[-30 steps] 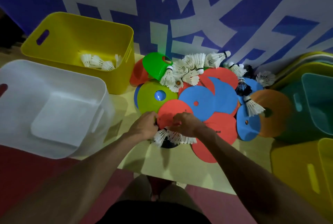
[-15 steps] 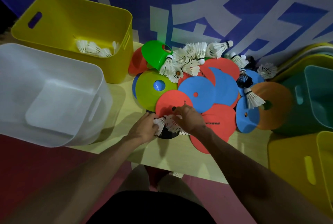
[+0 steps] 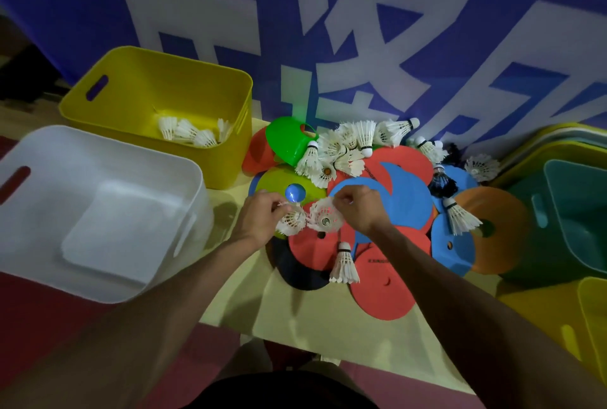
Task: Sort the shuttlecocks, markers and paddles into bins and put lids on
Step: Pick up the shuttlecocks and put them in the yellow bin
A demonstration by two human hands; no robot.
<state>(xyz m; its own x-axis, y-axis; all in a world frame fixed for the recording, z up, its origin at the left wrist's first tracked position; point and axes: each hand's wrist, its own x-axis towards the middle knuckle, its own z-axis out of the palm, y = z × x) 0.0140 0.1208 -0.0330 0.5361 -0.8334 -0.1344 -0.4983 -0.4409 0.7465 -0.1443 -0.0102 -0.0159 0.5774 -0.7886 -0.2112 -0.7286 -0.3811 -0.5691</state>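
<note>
Banner (image 3: 361,30): large white characters, cropped; you cannot read them. Red disc (image 3: 387,293) nearer you than your right fingers (image 3: 343,200): black print, illegible.

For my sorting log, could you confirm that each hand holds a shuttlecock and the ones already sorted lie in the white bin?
Not quite: the head view shows the sorted shuttlecocks in the yellow bin, not the white bin. The left hand and right hand do each hold one.

Yel. bin (image 3: 147,89), wht bin (image 3: 65,158), wht shuttlecocks (image 3: 345,149), red markers (image 3: 381,297), blue markers (image 3: 410,208).
</note>
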